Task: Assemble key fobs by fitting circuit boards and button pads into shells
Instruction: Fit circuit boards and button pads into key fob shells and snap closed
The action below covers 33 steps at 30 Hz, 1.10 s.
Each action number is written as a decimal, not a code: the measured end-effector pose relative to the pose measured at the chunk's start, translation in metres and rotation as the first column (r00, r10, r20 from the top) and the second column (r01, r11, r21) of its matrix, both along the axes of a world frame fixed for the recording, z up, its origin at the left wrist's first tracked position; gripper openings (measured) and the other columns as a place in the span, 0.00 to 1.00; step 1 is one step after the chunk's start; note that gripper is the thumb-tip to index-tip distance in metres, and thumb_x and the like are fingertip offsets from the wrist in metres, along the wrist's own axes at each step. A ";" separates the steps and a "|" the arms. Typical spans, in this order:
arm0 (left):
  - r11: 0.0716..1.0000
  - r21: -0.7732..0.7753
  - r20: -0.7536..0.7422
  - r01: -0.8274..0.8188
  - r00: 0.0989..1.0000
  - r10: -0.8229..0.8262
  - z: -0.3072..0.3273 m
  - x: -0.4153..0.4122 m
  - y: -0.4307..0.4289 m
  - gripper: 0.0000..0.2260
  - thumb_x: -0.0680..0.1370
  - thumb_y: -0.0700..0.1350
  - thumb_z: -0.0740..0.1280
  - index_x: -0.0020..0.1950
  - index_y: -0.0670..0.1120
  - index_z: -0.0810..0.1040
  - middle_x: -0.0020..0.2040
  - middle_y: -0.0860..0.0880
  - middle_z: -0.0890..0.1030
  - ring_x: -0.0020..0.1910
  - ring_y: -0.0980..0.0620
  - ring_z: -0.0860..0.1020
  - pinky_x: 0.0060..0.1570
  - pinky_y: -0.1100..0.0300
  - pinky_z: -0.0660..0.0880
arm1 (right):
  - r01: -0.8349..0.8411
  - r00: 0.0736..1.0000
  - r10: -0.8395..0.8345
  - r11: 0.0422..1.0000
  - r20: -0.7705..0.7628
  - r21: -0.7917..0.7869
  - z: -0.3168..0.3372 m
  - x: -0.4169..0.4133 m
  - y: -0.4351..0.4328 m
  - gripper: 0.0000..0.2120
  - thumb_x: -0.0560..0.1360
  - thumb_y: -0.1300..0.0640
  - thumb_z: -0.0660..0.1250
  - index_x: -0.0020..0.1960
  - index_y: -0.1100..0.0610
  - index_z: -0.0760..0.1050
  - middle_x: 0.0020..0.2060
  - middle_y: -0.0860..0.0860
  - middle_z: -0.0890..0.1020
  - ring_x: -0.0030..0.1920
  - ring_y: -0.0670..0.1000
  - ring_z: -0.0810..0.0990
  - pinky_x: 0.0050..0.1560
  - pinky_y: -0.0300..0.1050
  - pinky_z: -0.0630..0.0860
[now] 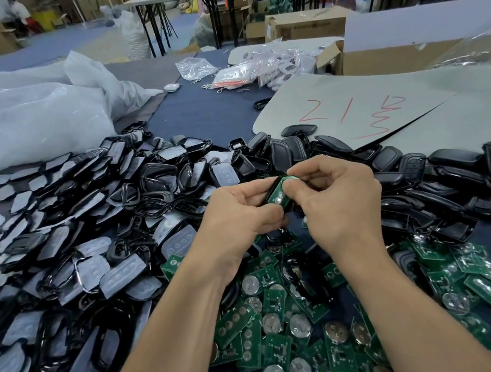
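Left hand (241, 214) is gripping the black shell (271, 186) by its rim. Right hand (337, 205) is pinching the green circuit board (276, 195) into it, between both hands. The board is probably light, stiff and fragile (hold the edges only).

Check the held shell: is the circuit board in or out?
In: green board lies within the shell rim; whether it is fully seated, cannot tell.

Only two arms in view. Left forearm (176, 335) at 7 o'clock, right forearm (409, 304) at 5 o'clock, both bare to the bottom frame edge. Left hand (241, 209) near centre, right hand (339, 204) at 3 o'clock of it, both bare. Knuckle creases and wrist tendons visible. Nails too blurred to tell.
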<state>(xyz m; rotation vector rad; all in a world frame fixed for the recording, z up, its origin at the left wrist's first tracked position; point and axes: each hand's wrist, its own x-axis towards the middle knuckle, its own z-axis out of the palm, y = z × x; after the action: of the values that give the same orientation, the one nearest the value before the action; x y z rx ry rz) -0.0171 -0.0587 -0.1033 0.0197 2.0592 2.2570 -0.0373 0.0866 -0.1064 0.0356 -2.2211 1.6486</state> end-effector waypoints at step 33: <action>0.981 0.000 0.003 -0.195 0.981 0.195 0.000 0.001 0.005 0.18 0.75 0.23 0.67 0.52 0.44 0.87 0.44 0.44 0.89 0.39 0.49 0.87 0.38 0.57 0.83 | -0.038 0.999 0.037 0.995 0.011 0.095 0.002 0.005 -0.004 0.08 0.71 0.54 0.78 0.49 0.45 0.85 0.35 0.40 0.83 0.39 0.41 0.81 0.45 0.33 0.75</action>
<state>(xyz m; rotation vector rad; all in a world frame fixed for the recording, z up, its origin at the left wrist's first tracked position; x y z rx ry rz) -0.0157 -0.0535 -0.1035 -0.1941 2.1455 2.3636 -0.0327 0.0831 -0.1044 0.0962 -2.3179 1.5639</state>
